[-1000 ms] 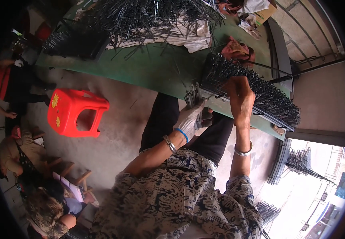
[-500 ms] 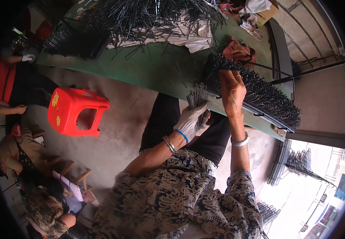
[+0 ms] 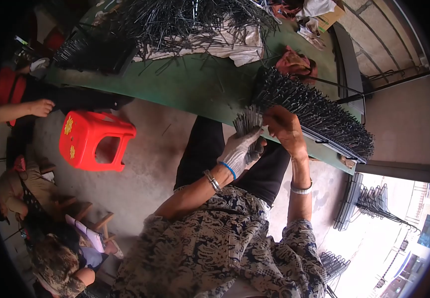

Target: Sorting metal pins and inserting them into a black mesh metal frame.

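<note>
My left hand, in a pale knit glove with darkened fingertips, is closed round a bundle of thin grey metal rods, their ends fanning out above the fist. Close to the right of the bundle is my bare right hand, its fingers bent and pinched together; whatever lies between them is too small to make out. Beyond it, along the table's right edge, stands a long rack packed with upright dark rods.
The green table carries a heap of loose dark rods on pale cloth, a dark tray and a reddish rag. A red plastic stool stands on the floor at left. Other people sit along the left side.
My right hand has come down and left from the rack to beside the bundle. My left hand has hardly moved. At the far left, another person's arm has shifted rightward.
</note>
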`<control>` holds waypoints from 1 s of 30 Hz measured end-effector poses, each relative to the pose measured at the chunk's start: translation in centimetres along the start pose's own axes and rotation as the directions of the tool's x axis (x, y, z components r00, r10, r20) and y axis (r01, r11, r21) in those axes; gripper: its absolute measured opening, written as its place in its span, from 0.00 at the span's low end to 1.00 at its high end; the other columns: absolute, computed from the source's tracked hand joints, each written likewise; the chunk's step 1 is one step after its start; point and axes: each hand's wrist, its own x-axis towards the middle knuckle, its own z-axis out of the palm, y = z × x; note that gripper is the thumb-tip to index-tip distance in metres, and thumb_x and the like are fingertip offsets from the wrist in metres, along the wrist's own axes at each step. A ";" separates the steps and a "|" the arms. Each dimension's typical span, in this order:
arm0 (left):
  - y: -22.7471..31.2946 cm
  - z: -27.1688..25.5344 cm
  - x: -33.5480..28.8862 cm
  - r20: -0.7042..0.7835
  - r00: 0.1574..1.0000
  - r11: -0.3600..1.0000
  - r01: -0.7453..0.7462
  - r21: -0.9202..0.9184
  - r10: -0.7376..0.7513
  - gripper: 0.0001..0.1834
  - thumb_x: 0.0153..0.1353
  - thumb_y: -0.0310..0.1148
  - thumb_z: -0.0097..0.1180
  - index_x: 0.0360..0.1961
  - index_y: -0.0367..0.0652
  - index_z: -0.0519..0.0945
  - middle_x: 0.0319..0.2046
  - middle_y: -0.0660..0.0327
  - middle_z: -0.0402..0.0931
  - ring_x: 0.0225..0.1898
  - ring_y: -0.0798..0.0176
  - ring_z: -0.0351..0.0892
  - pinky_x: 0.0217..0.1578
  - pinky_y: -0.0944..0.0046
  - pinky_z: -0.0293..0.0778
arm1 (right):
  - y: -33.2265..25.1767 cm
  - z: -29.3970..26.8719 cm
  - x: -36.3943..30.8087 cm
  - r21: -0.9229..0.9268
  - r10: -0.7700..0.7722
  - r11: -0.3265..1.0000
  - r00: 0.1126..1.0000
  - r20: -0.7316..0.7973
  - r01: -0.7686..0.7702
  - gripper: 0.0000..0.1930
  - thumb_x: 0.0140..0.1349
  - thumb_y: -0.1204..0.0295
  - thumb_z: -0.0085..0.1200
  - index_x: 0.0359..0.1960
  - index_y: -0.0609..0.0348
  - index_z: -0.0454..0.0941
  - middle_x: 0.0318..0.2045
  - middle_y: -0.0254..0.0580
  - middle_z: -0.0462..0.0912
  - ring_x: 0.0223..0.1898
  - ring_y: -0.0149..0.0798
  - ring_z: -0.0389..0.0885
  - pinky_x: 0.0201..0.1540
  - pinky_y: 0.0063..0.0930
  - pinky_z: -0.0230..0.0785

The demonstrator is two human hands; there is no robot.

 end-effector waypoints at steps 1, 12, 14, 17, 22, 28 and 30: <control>0.0 0.0 0.0 -0.011 1.000 1.000 -0.001 -0.018 0.001 0.10 0.59 0.37 0.63 0.33 0.43 0.78 0.22 0.62 0.78 0.19 0.70 0.76 0.19 0.71 0.71 | -0.7 -0.2 -0.1 0.053 0.018 0.998 1.000 -0.015 -0.017 0.03 0.60 0.76 0.52 0.32 0.63 0.76 0.24 0.32 0.77 0.22 0.21 0.68 0.25 0.17 0.61; 1.3 1.4 -1.0 -0.093 0.995 0.999 0.026 0.036 -0.022 0.11 0.61 0.38 0.60 0.37 0.42 0.79 0.24 0.63 0.78 0.21 0.70 0.74 0.24 0.67 0.76 | 0.3 -0.6 2.3 -0.488 -0.494 0.842 0.694 -0.524 0.232 0.02 0.64 0.79 0.49 0.35 0.61 0.75 0.23 0.32 0.76 0.20 0.21 0.72 0.23 0.17 0.64; 1.3 1.2 -1.0 -0.092 0.996 0.998 0.016 0.055 -0.011 0.11 0.62 0.39 0.59 0.38 0.42 0.79 0.24 0.63 0.78 0.21 0.71 0.74 0.24 0.68 0.76 | 0.4 -0.3 2.7 -0.491 -0.502 0.838 0.691 -0.520 0.239 0.03 0.64 0.79 0.49 0.36 0.61 0.75 0.24 0.32 0.78 0.20 0.21 0.72 0.23 0.17 0.64; 1.3 0.8 -0.9 -0.072 0.997 0.999 0.025 0.024 -0.023 0.12 0.63 0.38 0.58 0.40 0.42 0.80 0.24 0.64 0.78 0.21 0.73 0.74 0.23 0.71 0.76 | -0.1 0.0 2.6 -0.481 -0.510 0.838 0.685 -0.521 0.258 0.03 0.64 0.80 0.49 0.37 0.61 0.75 0.27 0.34 0.81 0.20 0.20 0.73 0.23 0.16 0.65; 1.2 0.5 -0.7 -0.049 0.998 0.999 0.026 0.046 -0.024 0.09 0.62 0.36 0.58 0.39 0.42 0.80 0.23 0.64 0.77 0.19 0.74 0.73 0.20 0.73 0.71 | -0.4 0.1 2.3 -0.346 -0.413 0.903 0.737 -0.535 0.255 0.04 0.64 0.80 0.48 0.39 0.62 0.75 0.32 0.36 0.84 0.20 0.21 0.74 0.23 0.16 0.66; 0.7 0.8 -0.4 -0.050 0.997 0.995 0.063 -0.073 -0.067 0.07 0.61 0.34 0.59 0.37 0.43 0.79 0.23 0.64 0.78 0.19 0.72 0.74 0.18 0.73 0.69 | -0.8 -0.2 2.1 -0.291 -0.352 0.930 0.768 -0.535 0.224 0.03 0.65 0.79 0.49 0.37 0.62 0.76 0.30 0.35 0.83 0.22 0.21 0.76 0.24 0.16 0.67; 0.7 0.7 -0.5 -0.041 0.998 0.997 0.046 -0.058 -0.049 0.07 0.61 0.34 0.60 0.36 0.43 0.79 0.23 0.63 0.78 0.19 0.72 0.74 0.18 0.73 0.68 | -0.6 -0.1 1.8 -0.353 -0.386 0.910 0.756 -0.529 0.217 0.04 0.64 0.79 0.49 0.37 0.62 0.76 0.29 0.34 0.82 0.22 0.22 0.77 0.25 0.17 0.68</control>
